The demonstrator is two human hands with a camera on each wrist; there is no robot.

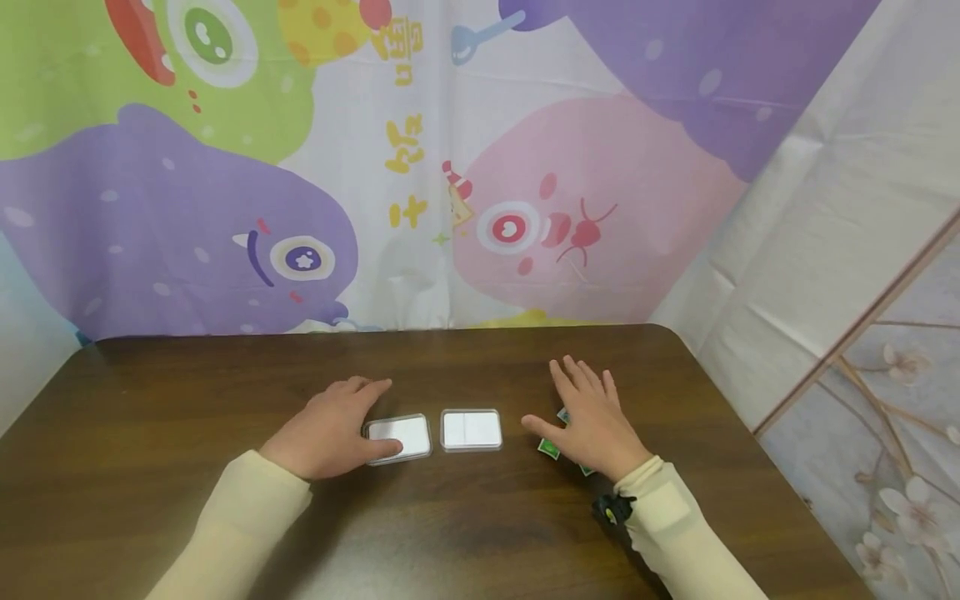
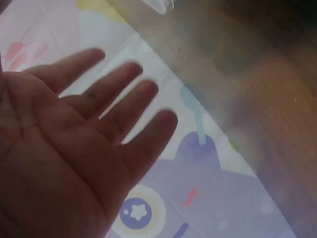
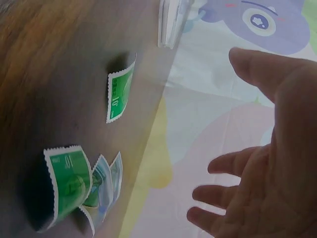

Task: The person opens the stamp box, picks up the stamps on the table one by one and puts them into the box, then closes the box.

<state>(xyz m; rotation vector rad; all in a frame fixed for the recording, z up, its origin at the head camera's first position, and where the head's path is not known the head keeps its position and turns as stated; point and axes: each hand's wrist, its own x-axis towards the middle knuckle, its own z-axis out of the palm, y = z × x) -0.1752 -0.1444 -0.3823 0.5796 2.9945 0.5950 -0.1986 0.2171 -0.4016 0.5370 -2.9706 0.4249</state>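
Observation:
Two flat clear plastic cases with white inside lie side by side on the table, the left case [image 1: 416, 435] and the right case [image 1: 471, 430]. My left hand [image 1: 330, 429] is at the left case, its thumb over the case's face; whether it touches cannot be told. In the left wrist view its fingers are extended and hold nothing. My right hand [image 1: 596, 425] hovers with spread fingers over several postage stamps, partly hiding them. In the right wrist view one green stamp [image 3: 119, 94] lies apart; another green stamp [image 3: 69, 183] sits beside bluish stamps [image 3: 103, 186], all slightly curled.
The brown wooden table [image 1: 450, 542] meets a cartoon-printed cloth [image 1: 405, 275] at its back edge. A pale flower-patterned surface [image 1: 862, 400] stands along the right. A black strap [image 1: 613, 510] is on the right wrist.

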